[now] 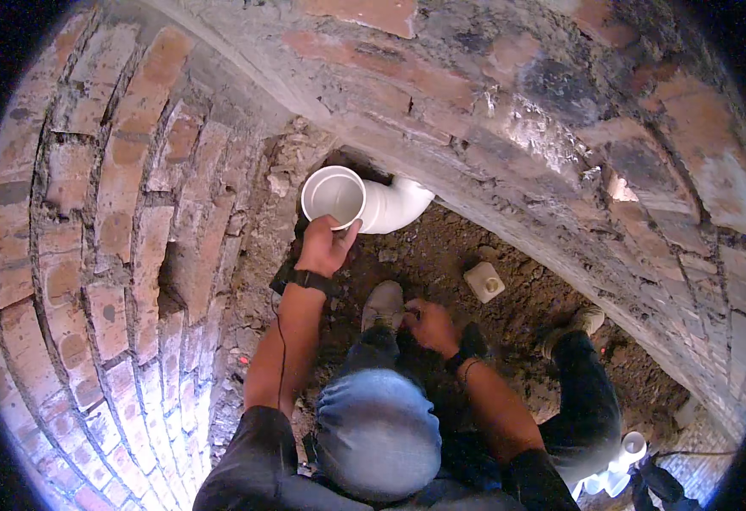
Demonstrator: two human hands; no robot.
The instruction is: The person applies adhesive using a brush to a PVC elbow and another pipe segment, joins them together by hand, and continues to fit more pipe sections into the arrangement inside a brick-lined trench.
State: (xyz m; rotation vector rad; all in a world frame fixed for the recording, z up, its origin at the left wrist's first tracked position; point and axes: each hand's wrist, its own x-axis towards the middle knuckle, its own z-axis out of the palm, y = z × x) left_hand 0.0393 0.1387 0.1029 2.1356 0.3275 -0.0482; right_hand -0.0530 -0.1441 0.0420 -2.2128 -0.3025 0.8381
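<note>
White plastic pipe elbow (364,201) held at the foot of a brick wall (92,221), its open round mouth turned up toward the camera, its bent body running right and back under the brick arch (509,128) into a dark gap. Left hand (323,245) grips it from below: thumb and fingers curled up around the lower rim of the socket, closed on the fitting, fingertips touching the white edge. Black watch (311,280) on that wrist; a thin dark cord runs down the forearm.

Right hand (428,325) low, over the knee, just beside a pale dusty shoe (383,305). Fingers bent inward, narrow; they seem to pinch something small near the shoe's top, but it is too small to tell what, or whether they hold anything. Dark band on that wrist.

Ground is loose brown earth (518,298) with rubble. A small cream square box with a round cap (484,282) lies on the dirt, right of the shoe and apart from both hands. More white pipe fittings (620,468) at lower right, beside the person's dark-trousered leg. Second shoe (583,322) farther right.
</note>
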